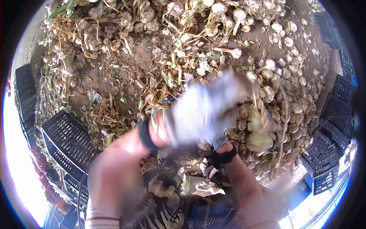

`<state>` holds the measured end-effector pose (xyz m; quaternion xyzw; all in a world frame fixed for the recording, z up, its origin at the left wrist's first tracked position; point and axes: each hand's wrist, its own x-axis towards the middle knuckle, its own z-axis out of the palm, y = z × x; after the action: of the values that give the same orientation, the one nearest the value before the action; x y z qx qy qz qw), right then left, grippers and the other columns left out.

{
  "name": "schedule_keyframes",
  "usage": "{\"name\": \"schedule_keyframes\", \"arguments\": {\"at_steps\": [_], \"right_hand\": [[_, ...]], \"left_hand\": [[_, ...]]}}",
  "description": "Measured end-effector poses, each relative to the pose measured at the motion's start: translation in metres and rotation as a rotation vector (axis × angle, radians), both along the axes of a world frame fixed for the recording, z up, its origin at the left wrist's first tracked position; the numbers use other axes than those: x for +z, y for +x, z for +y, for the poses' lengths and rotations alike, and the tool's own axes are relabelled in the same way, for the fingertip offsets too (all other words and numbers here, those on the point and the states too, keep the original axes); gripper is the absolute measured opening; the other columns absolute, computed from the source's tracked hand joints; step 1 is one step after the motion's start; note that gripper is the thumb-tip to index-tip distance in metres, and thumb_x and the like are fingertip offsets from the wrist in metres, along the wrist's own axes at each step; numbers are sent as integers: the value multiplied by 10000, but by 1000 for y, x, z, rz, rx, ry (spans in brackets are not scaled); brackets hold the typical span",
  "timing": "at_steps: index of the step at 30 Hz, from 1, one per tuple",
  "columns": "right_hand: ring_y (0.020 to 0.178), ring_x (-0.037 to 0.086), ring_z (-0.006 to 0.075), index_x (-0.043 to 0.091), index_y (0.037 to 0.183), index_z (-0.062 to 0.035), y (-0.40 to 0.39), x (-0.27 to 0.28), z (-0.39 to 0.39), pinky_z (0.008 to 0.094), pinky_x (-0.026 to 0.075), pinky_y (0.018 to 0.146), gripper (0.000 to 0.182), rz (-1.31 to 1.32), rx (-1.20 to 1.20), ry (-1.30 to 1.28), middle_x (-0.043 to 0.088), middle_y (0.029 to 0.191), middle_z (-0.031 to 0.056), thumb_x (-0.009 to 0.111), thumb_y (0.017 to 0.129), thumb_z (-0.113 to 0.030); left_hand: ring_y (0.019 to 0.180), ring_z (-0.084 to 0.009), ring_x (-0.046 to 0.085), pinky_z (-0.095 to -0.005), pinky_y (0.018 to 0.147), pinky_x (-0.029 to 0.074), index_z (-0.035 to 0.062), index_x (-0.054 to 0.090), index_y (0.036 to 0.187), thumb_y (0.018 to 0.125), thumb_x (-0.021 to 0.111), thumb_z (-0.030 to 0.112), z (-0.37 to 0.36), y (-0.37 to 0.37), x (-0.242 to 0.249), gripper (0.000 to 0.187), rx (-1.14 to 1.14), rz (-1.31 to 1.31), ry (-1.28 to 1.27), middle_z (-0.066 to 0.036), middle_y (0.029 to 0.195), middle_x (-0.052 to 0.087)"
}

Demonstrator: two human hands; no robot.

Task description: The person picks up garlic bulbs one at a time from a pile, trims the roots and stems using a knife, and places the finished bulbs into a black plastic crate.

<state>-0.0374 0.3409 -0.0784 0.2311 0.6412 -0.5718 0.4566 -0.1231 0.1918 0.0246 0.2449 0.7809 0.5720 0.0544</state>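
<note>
My left hand (pixel 194 112), in a white glove with a dark wristband, reaches across the middle of the view and is smeared by motion. Its blurred fingers point to the upper right. Partly hidden beneath it is my right hand (pixel 218 140), in a pale glove with a black wristband, its fingers out of sight. Just right of both hands, a blurred garlic bulb (pixel 260 142) with a pale stalk lies or hangs over the pile; whether a hand holds it is unclear.
Loose garlic bulbs (pixel 295 110) are heaped at the right, with more stalked garlic (pixel 145 17) along the top. Dry leaves and cut stalks litter the brown soil (pixel 110 72). Black plastic crates stand left (pixel 70 139) and right (pixel 337 108). A dark crate (pixel 204 213) is at the bottom.
</note>
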Motion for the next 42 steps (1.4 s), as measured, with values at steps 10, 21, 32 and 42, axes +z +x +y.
{"name": "schedule_keyframes", "arguments": {"at_steps": [10, 21, 32, 42], "right_hand": [[505, 559, 112, 693, 1045, 28, -49, 16, 37, 243, 446, 456, 209, 25, -434, -7, 651, 702, 52, 724, 852, -46], [711, 607, 64, 670, 1173, 12, -60, 46, -25, 224, 496, 622, 338, 283, -312, -259, 678, 806, 4, 740, 866, -111], [622, 628, 293, 662, 914, -124, -48, 75, -10, 413, 496, 576, 130, 1225, 770, 493, 607, 756, 69, 631, 789, -103], [809, 711, 283, 701, 1005, -131, -54, 52, 10, 402, 571, 724, 172, 661, 795, 624, 716, 874, 112, 625, 851, -133]], "left_hand": [[649, -159, 619, -250, 526, 523, 137, 453, 1450, 882, 599, -31, -57, -99, -139, 610, 276, -527, -800, -175, 1392, 519], [959, -138, 607, -296, 845, 522, -37, 503, 1299, 814, 713, -15, -57, 44, -67, 529, 338, -904, 461, -80, 1121, 625], [1151, -216, 592, -368, 965, 513, -75, 264, 1493, 867, 761, 203, -84, 95, -87, 846, 261, -547, 273, -163, 1357, 516], [842, -134, 607, -311, 819, 505, 41, 601, 1106, 692, 793, 144, -78, 82, -31, 468, 278, -899, 475, -10, 907, 639]]}}
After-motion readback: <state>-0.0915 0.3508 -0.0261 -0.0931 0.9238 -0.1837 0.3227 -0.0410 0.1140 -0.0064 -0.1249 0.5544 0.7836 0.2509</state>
